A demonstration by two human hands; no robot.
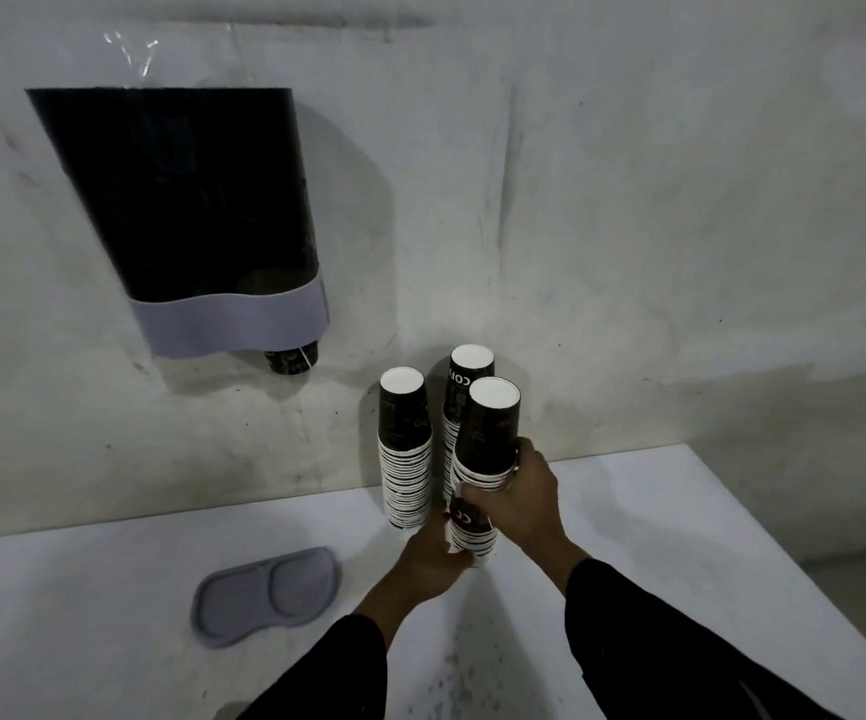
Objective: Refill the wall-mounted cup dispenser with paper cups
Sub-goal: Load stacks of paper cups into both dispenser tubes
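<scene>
Head view shows the dispenser (181, 200) on the wall too dark to see inside, one cup's base (293, 360) poking out below. At the worktop's (108, 589) back edge beside two other stacks (403, 459), the left hand (428, 556) curls its fingers round the near cup stack (488, 444) low down. Reaching forward, the right hand (521, 504) wraps its middle.
</scene>
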